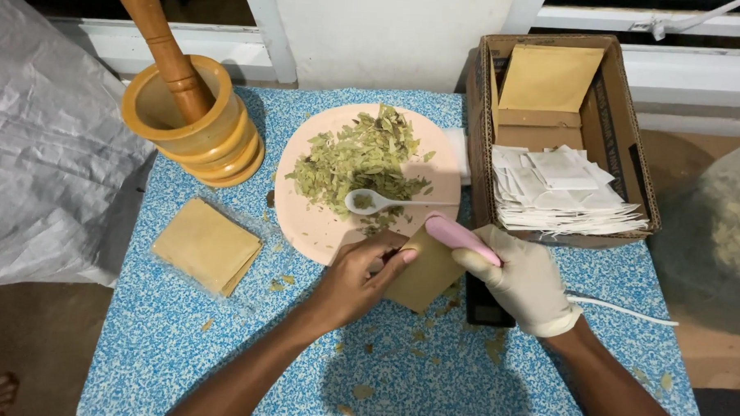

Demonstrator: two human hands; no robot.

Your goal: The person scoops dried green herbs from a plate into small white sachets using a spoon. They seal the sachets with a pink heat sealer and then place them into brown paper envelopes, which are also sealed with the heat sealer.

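The bare left hand (358, 280) pinched the near-left edge of a small brown paper pouch (423, 271), fingers closed on it. The gloved right hand (525, 279) was wrapped around a pink handheld tool (461, 237), whose tip lay across the top edge of the same pouch; the hand's fingers also touched the pouch's right side. The pouch sat just in front of the pink plate (312, 218), overlapping its near rim.

The plate carried a heap of dried green leaves (359, 160), and a white plastic spoon (372, 202) lay on the plate at the heap's near edge, its handle pointing right. Left of the plate stood a wooden mortar (200, 132) with a wooden pestle (164, 47) leaning inside it. Nearer than the mortar, and left of the plate, a stack of brown pouches in clear wrap (206, 245) lay flat. Right of the plate stood a cardboard box (615, 118) holding a pile of white paper sachets (563, 194) and more brown pouches behind them. A dark flat object (485, 306) lay under the right hand, and a white cable (621, 309) ran off to the right. Leaf crumbs dotted the blue patterned table cover (217, 350).
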